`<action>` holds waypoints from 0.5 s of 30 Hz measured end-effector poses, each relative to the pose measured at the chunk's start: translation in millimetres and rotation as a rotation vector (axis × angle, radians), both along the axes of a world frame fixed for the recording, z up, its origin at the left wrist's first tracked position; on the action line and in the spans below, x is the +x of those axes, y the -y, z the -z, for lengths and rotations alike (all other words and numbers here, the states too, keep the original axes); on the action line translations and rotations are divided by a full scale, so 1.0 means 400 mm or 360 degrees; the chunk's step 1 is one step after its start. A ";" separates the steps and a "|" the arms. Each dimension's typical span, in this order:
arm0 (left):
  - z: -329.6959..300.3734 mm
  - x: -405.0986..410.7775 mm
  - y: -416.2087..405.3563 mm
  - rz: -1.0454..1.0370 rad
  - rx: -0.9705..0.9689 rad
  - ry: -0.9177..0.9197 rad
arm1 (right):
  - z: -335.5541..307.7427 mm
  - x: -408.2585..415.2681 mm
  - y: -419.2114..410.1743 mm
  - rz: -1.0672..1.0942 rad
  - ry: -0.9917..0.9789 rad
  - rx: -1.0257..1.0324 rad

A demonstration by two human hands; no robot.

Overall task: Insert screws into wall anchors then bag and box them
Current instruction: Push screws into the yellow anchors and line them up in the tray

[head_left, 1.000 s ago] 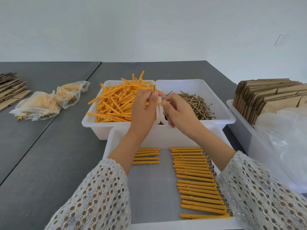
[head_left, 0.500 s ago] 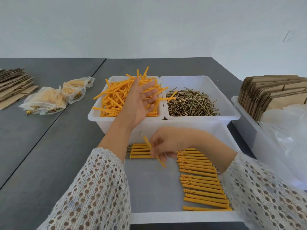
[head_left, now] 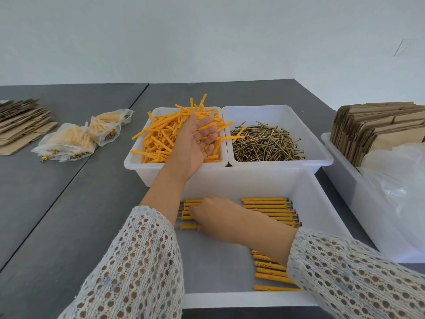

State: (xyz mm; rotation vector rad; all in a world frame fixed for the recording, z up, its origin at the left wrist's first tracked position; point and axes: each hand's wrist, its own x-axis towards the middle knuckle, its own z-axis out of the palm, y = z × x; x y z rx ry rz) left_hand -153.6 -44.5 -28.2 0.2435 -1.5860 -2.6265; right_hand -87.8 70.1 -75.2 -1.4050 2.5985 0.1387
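Anchors [head_left: 264, 204], orange plastic with screw heads at one end, lie in rows in near tray [head_left: 322, 217], long axes left-right. Right hand [head_left: 213, 215] lies on left row; grip unclear. Left hand [head_left: 195, 143] flat-fingered over loose-anchor bin [head_left: 135, 163].

Left hand [head_left: 195, 143] outstretched flat, right hand [head_left: 216, 215] lowered

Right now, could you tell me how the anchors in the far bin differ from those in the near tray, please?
The loose anchors lie heaped and crisscrossed in the far bin, with no screws in them. The tray anchors lie flat in parallel rows in the near tray, with screw heads showing at their ends. Both are orange plastic.
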 end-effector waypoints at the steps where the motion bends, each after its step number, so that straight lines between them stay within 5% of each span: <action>1: 0.001 -0.001 0.000 0.0002 0.0000 -0.0003 | 0.002 -0.002 -0.001 0.0000 0.0012 -0.0023; 10: 0.009 -0.005 -0.010 -0.0064 -0.0110 -0.0074 | 0.018 -0.017 0.005 0.0003 -0.0043 -0.0057; 12: 0.017 -0.003 -0.015 -0.0312 -0.0592 -0.0216 | 0.009 -0.012 0.005 0.0020 -0.0016 -0.0053; 15: 0.051 0.007 -0.008 -0.0594 -0.1943 -0.0530 | -0.035 -0.011 -0.009 0.0048 0.0076 -0.0096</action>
